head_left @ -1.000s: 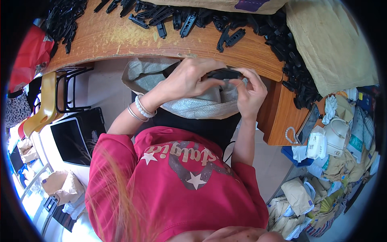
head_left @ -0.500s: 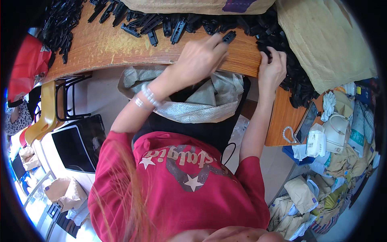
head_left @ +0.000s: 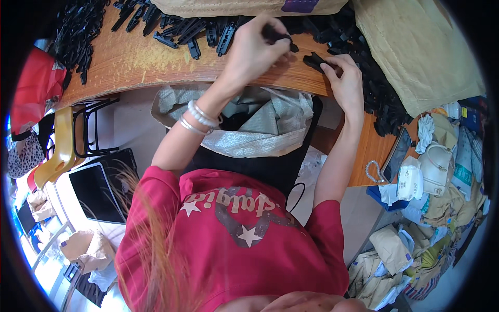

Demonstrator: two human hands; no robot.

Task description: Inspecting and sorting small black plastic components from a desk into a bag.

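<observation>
My left hand is over the table's near edge, its fingers closed around a small black plastic piece, most of which they hide. To its right, my right hand pinches a short, dark plastic part between thumb and fingers. The two pieces are close together but apart. Behind the hands, a row of long, slotted black plastic parts runs along the table. Beside my right hand lies a heap of black parts. Their exact kind I cannot make out.
An open woven sack sits below the edge of the wooden table. Tan paper bags stand at the back and right. A thin black pile lies far left. A phone and beaded bracelet are at right.
My right hand has come away from the heap, leftward, with a dark plastic part in it. My left hand has shifted slightly up and left and turned, still holding its piece.
</observation>
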